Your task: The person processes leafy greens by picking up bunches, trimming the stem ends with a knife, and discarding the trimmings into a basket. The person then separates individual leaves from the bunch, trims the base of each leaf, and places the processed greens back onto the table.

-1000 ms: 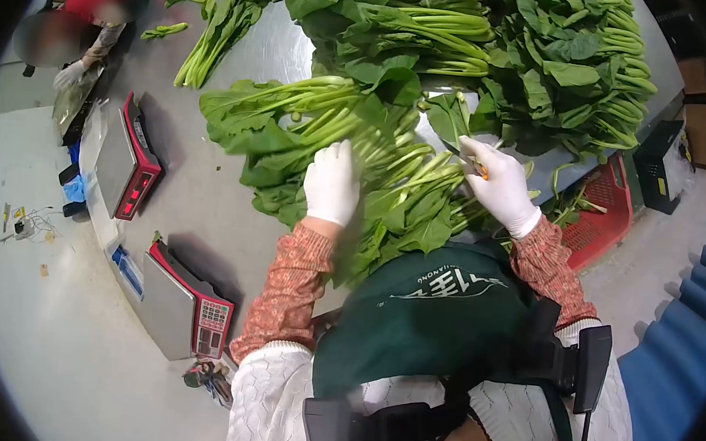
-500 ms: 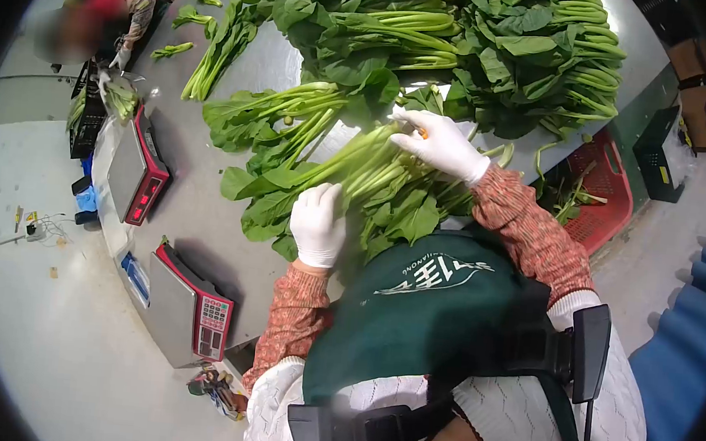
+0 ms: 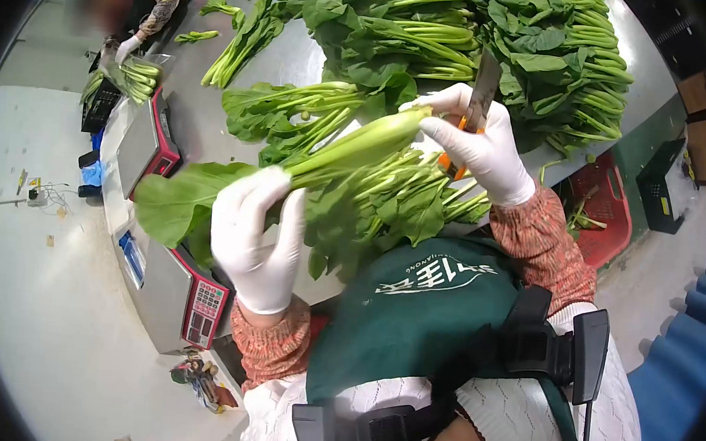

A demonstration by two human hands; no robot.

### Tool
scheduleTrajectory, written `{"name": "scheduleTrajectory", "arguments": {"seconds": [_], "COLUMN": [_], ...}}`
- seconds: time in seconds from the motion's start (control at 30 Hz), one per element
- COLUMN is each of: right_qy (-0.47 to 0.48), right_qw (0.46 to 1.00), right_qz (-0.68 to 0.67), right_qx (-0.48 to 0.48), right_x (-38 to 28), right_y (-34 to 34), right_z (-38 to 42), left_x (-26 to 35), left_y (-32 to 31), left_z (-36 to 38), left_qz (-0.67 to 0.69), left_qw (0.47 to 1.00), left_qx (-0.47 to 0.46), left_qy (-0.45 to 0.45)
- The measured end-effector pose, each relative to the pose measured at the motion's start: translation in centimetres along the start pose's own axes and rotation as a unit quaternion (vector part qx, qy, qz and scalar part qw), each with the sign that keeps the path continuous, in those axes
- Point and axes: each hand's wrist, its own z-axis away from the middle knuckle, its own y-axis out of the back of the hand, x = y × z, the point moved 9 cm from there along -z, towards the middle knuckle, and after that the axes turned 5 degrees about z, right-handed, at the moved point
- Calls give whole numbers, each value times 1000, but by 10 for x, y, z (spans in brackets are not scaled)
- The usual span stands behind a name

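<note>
My left hand [image 3: 255, 233], in a white glove, grips a leafy green vegetable stalk [image 3: 351, 149] by its leaf end and holds it raised above the table. My right hand [image 3: 477, 143], also gloved, holds a knife [image 3: 482, 85] with an orange handle, blade pointing up, and its fingers touch the stalk's pale stem end. Below the two hands a loose heap of the same greens [image 3: 388, 207] lies at the table's near edge.
Large piles of greens [image 3: 503, 40] cover the far part of the metal table [image 3: 210, 128]. Two red-trimmed scales [image 3: 145, 148] [image 3: 183, 290] sit along its left edge. A red crate [image 3: 602, 204] stands on the floor to the right. Another person [image 3: 128, 8] handles greens at far left.
My left hand has lifted one stalk off the heap toward me. My right hand has risen with the knife to the stalk's stem end.
</note>
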Motion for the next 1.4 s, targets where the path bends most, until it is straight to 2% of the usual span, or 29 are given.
{"name": "scheduleTrajectory", "arguments": {"seconds": [0.07, 0.13, 0.2, 0.3, 0.37, 0.4, 0.5, 0.57, 0.6, 0.67, 0.7, 0.73, 0.8, 0.87, 0.93, 0.97, 1.0, 1.07, 1.1, 1.2, 1.23, 1.33, 1.37, 1.4], "right_qy": [117, 146, 96, 152, 174, 173, 146, 137, 90, 1, 35, 2, -50, -26, -28, -2, 7, 88, 197, 179, 234, 26, 54, 57], "right_qw": [992, 986, 987, 981, 942, 913, 900, 903, 889, 849, 865, 930, 983, 988, 993, 997, 997, 986, 965, 960, 949, 986, 993, 991], "right_qz": [56, 75, 121, 116, 286, 368, 410, 406, 447, 525, 500, 369, 176, 147, 100, 27, 47, 129, 173, 210, 204, 160, 99, 112], "right_qx": [-7, -13, -35, 34, 37, 29, 7, -20, -31, -53, -19, -5, -15, -37, -63, -73, -68, -51, 29, 35, 56, -25, -30, -42], "right_x": [-23, -37, -28, -8, 1, 2, 1, 6, 26, 86, 80, 85, 77, 52, 24, 12, -6, -34, -45, -41, -44, -23, -17, -17], "right_y": [-14, -26, -22, -5, 1, -1, -4, -3, 3, 23, 26, 33, 29, 19, 4, -6, -11, -21, -23, -25, -26, -22, -25, -26], "right_z": [6, 16, 21, 24, 36, 41, 46, 47, 43, 38, 36, 37, 39, 30, 31, 31, 33, 34, 35, 40, 41, 35, 34, 35], "left_x": [37, 41, 16, -6, -13, -13, -4, -1, 0, -8, -10, -11, -26, -27, -12, -3, 7, 27, 32, 23, 7, 11, 9, 14], "left_y": [-23, -56, -74, -99, -111, -115, -122, -123, -122, -118, -115, -112, -111, -108, -94, -87, -84, -80, -82, -88, -98, -108, -112, -110], "left_z": [-23, -23, -11, 6, 16, 18, 20, 21, 22, 22, 20, 18, 20, 11, -5, -12, -15, -19, -19, -16, -11, 1, 5, 2], "left_qz": [-130, -132, 9, 154, 232, 245, 269, 282, 288, 320, 339, 358, 350, 305, 201, 147, 89, -31, -52, 43, 80, 87, 84, 67], "left_qw": [987, 978, 987, 962, 940, 933, 910, 907, 906, 892, 884, 877, 871, 910, 959, 976, 989, 995, 995, 996, 988, 984, 977, 982], "left_qx": [-56, -132, -159, -207, -223, -237, -299, -302, -302, -297, -291, -280, -255, -217, -164, -136, -116, -72, -63, -62, -123, -147, -181, -172], "left_qy": [-79, -95, -4, 91, 111, 110, 105, 85, 76, 119, 135, 155, 234, 179, 112, 79, 33, -57, -60, -38, 46, 46, 78, 47]}}
